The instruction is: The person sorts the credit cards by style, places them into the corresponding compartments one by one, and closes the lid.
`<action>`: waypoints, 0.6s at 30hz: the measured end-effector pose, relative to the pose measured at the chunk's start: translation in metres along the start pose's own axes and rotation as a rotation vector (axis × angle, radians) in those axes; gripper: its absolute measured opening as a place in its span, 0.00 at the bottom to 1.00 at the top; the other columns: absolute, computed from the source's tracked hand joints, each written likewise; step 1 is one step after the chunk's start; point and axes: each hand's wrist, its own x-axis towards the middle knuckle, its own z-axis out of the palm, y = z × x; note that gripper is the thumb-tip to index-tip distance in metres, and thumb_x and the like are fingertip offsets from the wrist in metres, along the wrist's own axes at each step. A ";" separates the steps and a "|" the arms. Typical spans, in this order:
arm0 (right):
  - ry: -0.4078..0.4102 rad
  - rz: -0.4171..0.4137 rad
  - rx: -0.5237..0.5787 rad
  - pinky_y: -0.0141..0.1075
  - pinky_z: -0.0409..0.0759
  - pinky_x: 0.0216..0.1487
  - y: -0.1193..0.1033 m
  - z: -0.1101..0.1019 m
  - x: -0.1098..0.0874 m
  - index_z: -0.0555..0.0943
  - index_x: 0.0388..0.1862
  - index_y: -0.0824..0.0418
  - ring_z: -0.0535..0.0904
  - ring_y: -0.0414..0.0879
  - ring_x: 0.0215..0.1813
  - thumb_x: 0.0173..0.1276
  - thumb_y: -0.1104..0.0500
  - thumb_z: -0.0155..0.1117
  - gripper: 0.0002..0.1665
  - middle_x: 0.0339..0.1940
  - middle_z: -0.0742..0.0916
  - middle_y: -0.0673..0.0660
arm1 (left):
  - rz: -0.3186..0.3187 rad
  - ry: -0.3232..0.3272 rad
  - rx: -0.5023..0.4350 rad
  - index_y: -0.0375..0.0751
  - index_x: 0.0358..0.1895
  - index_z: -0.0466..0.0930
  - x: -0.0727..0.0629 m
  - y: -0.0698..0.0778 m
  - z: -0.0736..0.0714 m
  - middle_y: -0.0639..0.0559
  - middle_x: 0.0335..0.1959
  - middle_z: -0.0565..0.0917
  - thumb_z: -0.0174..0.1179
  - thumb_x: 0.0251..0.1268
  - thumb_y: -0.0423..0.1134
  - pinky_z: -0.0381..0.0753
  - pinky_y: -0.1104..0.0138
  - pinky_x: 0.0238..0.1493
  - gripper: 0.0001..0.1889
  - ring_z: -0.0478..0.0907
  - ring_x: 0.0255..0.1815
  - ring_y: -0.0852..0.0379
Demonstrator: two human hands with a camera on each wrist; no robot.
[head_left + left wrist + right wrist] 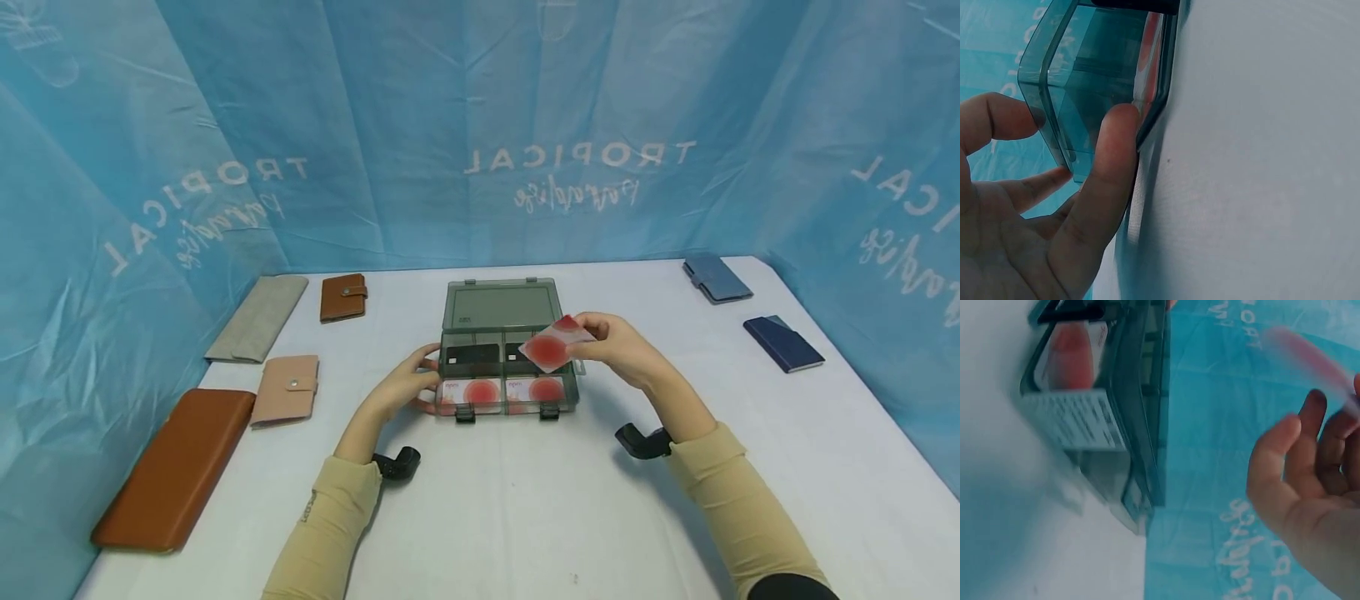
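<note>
A green see-through plastic box (502, 305) stands in the middle of the table, its lid swung back. Black cards (471, 357) lie in its back compartments, and white cards with red circles (481, 391) in the front ones. My left hand (401, 382) holds the box's left end; in the left wrist view the thumb (1113, 150) presses along the clear wall (1075, 81). Over the right back compartment, my right hand (622, 348) pinches a tilted white card with a red circle (546, 352). That card is blurred in the right wrist view.
On the left lie a grey pouch (258, 318), a small brown wallet (342, 297), a pink wallet (285, 389) and a large brown wallet (176, 469). On the right are a blue-grey wallet (717, 278) and a navy card holder (783, 343). Blue curtains (420, 200) surround the table.
</note>
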 end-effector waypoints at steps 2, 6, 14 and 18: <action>-0.016 0.004 0.017 0.38 0.78 0.46 0.002 0.003 0.005 0.75 0.45 0.68 0.75 0.45 0.42 0.62 0.66 0.59 0.12 0.39 0.81 0.53 | -0.002 -0.002 -0.007 0.46 0.73 0.47 -0.001 0.000 0.000 0.36 0.63 0.58 0.45 0.62 0.32 0.82 0.62 0.30 0.35 0.70 0.49 0.43; -0.051 0.039 -0.075 0.35 0.78 0.45 0.006 0.010 0.013 0.73 0.55 0.69 0.74 0.48 0.47 0.67 0.64 0.53 0.19 0.48 0.79 0.59 | 0.001 -0.006 -0.009 0.45 0.73 0.47 -0.001 0.000 0.000 0.35 0.63 0.58 0.45 0.62 0.31 0.82 0.61 0.31 0.34 0.70 0.49 0.43; -0.087 0.016 -0.639 0.38 0.79 0.44 0.014 0.034 0.029 0.80 0.45 0.60 0.77 0.48 0.46 0.65 0.67 0.57 0.11 0.42 0.83 0.56 | -0.005 -0.009 0.002 0.46 0.73 0.45 -0.001 -0.001 -0.001 0.36 0.63 0.57 0.45 0.63 0.32 0.82 0.61 0.31 0.34 0.71 0.49 0.43; -0.106 -0.010 -0.826 0.39 0.80 0.44 0.020 0.044 0.029 0.84 0.39 0.59 0.78 0.48 0.45 0.62 0.66 0.61 0.09 0.41 0.84 0.53 | -0.015 -0.024 0.000 0.44 0.73 0.44 -0.004 0.004 -0.001 0.34 0.64 0.56 0.44 0.64 0.32 0.82 0.58 0.33 0.34 0.70 0.50 0.42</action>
